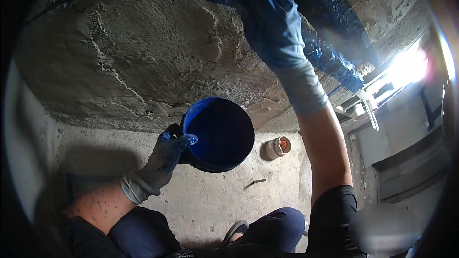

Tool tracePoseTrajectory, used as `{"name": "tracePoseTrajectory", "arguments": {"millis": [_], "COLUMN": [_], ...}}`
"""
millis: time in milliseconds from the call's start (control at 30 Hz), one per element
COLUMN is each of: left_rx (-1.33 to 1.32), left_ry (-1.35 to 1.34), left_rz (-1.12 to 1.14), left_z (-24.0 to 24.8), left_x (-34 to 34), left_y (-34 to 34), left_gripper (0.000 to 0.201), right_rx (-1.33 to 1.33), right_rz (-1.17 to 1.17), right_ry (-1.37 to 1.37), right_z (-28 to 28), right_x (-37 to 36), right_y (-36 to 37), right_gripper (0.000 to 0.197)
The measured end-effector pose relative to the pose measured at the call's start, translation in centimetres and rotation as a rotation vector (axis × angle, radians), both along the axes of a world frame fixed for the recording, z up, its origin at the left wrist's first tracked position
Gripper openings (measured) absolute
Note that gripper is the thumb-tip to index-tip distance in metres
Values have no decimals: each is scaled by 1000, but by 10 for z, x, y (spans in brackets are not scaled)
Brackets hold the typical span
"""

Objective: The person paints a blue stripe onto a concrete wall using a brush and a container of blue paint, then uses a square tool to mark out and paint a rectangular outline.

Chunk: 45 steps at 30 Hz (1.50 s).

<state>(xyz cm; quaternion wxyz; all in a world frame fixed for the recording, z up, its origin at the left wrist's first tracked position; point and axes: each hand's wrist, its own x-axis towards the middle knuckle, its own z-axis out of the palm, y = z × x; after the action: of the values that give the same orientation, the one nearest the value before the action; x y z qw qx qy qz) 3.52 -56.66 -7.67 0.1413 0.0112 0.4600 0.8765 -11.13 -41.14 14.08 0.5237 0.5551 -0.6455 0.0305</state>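
My left hand (165,155), in a paint-spotted grey-blue glove, grips the side of a round bucket (247,120), with the thumb over its rim. Dark blue paint (217,138) shows inside the bucket. High up against the rough wall (158,52), my right hand (275,24) reaches out in a blue glove. Its fingers are bent and partly lost in shadow, and what they hold cannot be made out. Blue painted bands (330,62) run along the wall on both sides of that hand.
A small pale pot (276,148) with something orange in it stands on the concrete floor (205,210), and a thin stick (256,182) lies nearby. At the right a bright lamp (406,69) glares beside pale bars (370,110). My knees (279,229) are bent below the bucket.
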Motion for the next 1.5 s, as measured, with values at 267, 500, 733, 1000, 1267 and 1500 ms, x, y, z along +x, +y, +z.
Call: {"name": "tracePoseTrajectory", "arguments": {"millis": [267,500,733,1000,1267,1500], "left_rx": [-70,-34,-126,5,53,-120], "left_ry": [-73,-184,-155,49,22,-96], "left_rz": [-30,-4,-5,-43,-51,28], "left_z": [-27,-3,-6,-23,-31,-26], "left_x": [-11,-6,-8,-4,-10,-23], "left_y": [0,7,0,-8,-27,-38], "left_gripper": [30,23,27,17,15,21], "right_rx": [-117,-47,-235,49,-123,72], "right_rz": [-205,-281,-391,-159,-501,-158], "right_ry": [21,41,-122,-36,17,-103], "right_z": [-14,-1,-17,-18,-7,-12], "right_x": [-2,0,25,8,-4,-1], "right_y": [79,65,130,9,47,-11], "right_gripper": [30,31,27,27,21,28]}}
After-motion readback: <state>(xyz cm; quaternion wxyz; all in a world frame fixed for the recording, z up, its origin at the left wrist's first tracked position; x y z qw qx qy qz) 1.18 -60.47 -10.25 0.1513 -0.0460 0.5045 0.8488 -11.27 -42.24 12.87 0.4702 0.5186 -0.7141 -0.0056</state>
